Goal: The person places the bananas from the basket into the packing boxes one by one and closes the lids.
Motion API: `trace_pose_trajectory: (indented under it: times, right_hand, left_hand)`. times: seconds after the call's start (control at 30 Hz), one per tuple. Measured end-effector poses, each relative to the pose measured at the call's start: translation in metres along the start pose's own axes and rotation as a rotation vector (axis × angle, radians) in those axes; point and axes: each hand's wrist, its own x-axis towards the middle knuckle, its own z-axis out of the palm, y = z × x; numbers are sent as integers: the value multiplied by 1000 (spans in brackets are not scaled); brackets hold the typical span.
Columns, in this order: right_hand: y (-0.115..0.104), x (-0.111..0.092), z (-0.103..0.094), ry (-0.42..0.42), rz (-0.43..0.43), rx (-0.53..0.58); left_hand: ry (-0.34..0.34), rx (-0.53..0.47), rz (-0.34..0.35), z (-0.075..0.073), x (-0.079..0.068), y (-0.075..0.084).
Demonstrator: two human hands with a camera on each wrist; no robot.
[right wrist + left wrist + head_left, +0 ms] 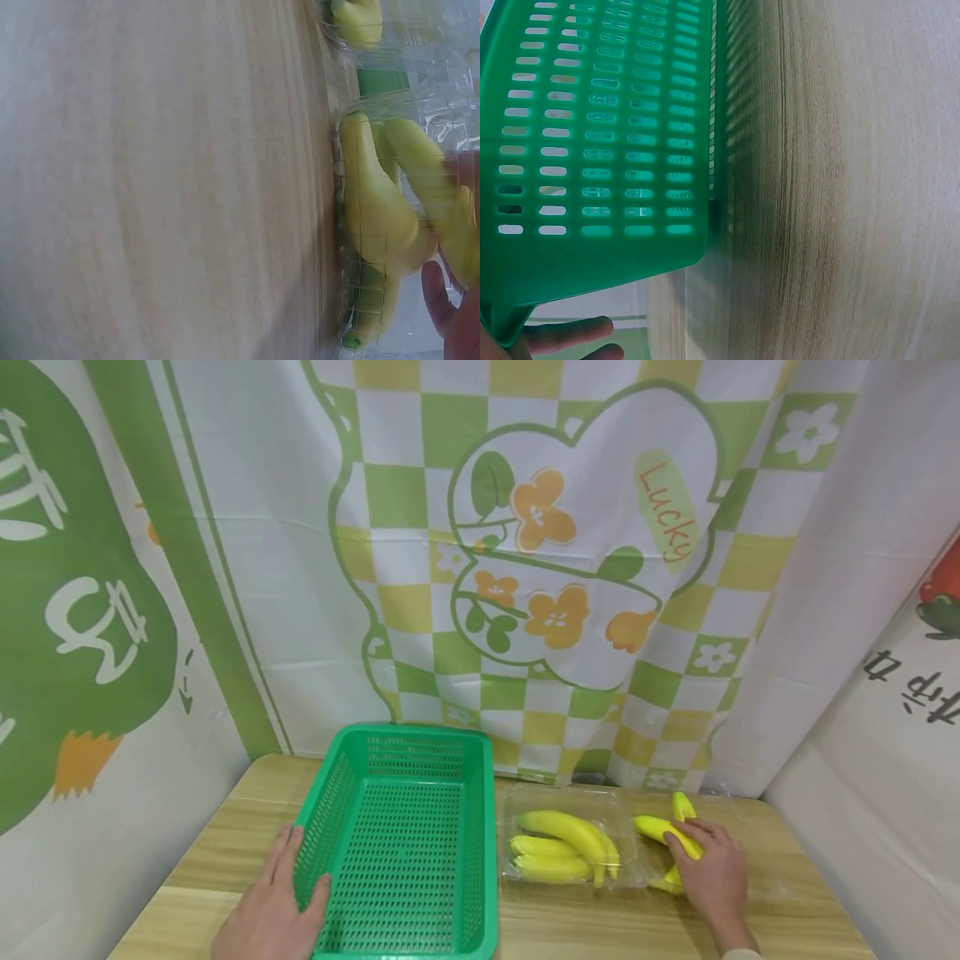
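Note:
A green plastic basket (405,860) with slotted walls stands left of centre, with nothing lying in it. At its left wall, my left hand (273,897) holds the rim, thumb over the edge and fingers along the outside. To the right lies a clear plastic container (558,797) with several yellow bananas (562,835) in it. My right hand (712,868) pinches a yellow banana (658,828) between thumb and fingers, above other bananas in a second clear container. In the right wrist view, bananas (375,202) show through the clear wall (360,289); the fingers are partly cut off.
The wooden table (202,868) carries all these things. A printed curtain (585,568) with green and yellow checks hangs directly behind the basket and the containers. More white printed cloth (862,777) closes in the right side, and green and white cloth the left.

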Motion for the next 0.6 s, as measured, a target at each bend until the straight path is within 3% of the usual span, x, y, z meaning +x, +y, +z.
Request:
trace_pose_trajectory:
  times: [0.17, 0.43, 0.6]
  right_hand:
    - [-1, -1, 1, -4, -28, -8]
    - [-3, -1, -2, -90, -9, -67]
    - [-1, 1, -4, -90, -58, -89]
  left_hand:
    - [1, -1, 3, 0, -1, 0]
    - [3, -5, -12, -1, -3, 2]
    - [2, -9, -9, -2, -3, 3]
